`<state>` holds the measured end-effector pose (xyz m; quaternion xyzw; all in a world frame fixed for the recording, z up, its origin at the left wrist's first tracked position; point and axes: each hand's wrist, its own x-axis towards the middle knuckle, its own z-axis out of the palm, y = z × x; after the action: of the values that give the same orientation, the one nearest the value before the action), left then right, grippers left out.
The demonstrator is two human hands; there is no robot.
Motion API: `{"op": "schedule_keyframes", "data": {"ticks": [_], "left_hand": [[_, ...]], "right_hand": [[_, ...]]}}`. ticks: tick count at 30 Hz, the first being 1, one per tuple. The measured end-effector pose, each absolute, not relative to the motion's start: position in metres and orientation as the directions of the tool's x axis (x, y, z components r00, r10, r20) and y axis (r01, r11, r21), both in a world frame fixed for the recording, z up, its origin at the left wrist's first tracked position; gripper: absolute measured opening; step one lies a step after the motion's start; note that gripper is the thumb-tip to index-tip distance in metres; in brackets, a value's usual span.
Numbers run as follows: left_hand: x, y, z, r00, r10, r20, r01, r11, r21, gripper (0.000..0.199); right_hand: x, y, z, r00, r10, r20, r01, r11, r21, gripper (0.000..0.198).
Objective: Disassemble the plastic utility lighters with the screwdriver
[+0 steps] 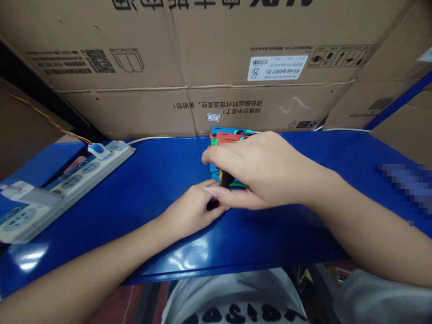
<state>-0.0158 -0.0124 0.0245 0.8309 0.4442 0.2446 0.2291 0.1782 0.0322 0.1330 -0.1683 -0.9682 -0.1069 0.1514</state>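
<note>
My right hand (pixel 261 168) is closed round a black-and-yellow handle (pixel 227 178), which looks like a screwdriver's; its shaft is hidden. Low on the blue table, my left hand (pixel 194 208) touches the right fingertips. Its fingers are curled round a small thing, mostly covered, with dark and red parts, which I cannot make out. Just beyond the hands lies a row of long-necked lighters with blue, red and green bodies. The farthest is a blue lighter (pixel 222 131), with a red lighter (pixel 227 136) next to it. My right hand hides much of the row.
A large cardboard box (pixel 141 105) stands along the back of the blue table (pixel 162 164). A white power strip (pixel 76 180) with a plugged-in charger (pixel 35 194) lies at the left. A small numbered sticker (pixel 213 117) is on the box. The table's front edge is near my body.
</note>
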Motion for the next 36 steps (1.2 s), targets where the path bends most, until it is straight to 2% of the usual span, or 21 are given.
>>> {"op": "schedule_keyframes", "data": {"ticks": [2,5,8,11,14,17,21,25,28,31,34,36], "left_hand": [[-0.016,-0.013,0.025,0.486,0.852,0.193,0.631,-0.495,0.598,0.014],[-0.015,-0.013,0.025,0.482,0.851,0.207,0.627,-0.5,0.597,0.014],[-0.015,-0.013,0.024,0.474,0.85,0.228,0.63,-0.508,0.587,0.011],[-0.015,-0.013,0.024,0.467,0.857,0.217,0.634,-0.496,0.593,0.012],[-0.015,-0.013,0.026,0.463,0.861,0.209,0.639,-0.488,0.594,0.012],[-0.016,-0.013,0.03,0.463,0.863,0.202,0.647,-0.484,0.589,0.013],[-0.018,-0.011,0.035,0.484,0.861,0.154,0.636,-0.468,0.614,0.004],[-0.019,-0.008,0.039,0.503,0.855,0.129,0.653,-0.474,0.591,0.007],[-0.018,-0.006,0.045,0.56,0.82,0.119,0.704,-0.547,0.453,0.005],[-0.014,-0.005,0.05,0.639,0.765,0.081,0.747,-0.642,0.172,0.008],[-0.01,-0.007,0.05,0.669,0.742,0.037,0.743,-0.668,-0.039,0.016],[-0.007,-0.008,0.049,0.663,0.748,0.018,0.746,-0.659,-0.096,0.02]], "right_hand": [[0.178,0.033,0.133,-0.896,0.301,0.325,0.368,0.915,0.167,0.038],[0.177,0.032,0.133,-0.893,0.312,0.325,0.366,0.923,0.12,0.038],[0.176,0.033,0.132,-0.874,0.366,0.319,0.415,0.905,0.098,0.043],[0.175,0.035,0.128,-0.863,0.37,0.344,0.408,0.912,0.041,0.031],[0.178,0.038,0.128,-0.836,0.321,0.446,0.301,0.946,-0.117,0.022],[0.185,0.042,0.136,-0.709,0.356,0.608,0.292,0.934,-0.207,0.011],[0.199,0.05,0.147,-0.497,0.427,0.756,0.452,0.871,-0.195,0.017],[0.212,0.064,0.139,-0.589,0.416,0.692,0.475,0.872,-0.119,0.02],[0.221,0.073,0.122,-0.595,0.442,0.671,0.481,0.865,-0.143,0.018],[0.232,0.079,0.109,-0.565,0.551,0.614,0.502,0.82,-0.275,0.015],[0.243,0.081,0.104,-0.615,0.687,0.388,0.538,0.725,-0.43,0.017],[0.249,0.082,0.102,-0.687,0.694,0.215,0.559,0.694,-0.454,0.02]]}}
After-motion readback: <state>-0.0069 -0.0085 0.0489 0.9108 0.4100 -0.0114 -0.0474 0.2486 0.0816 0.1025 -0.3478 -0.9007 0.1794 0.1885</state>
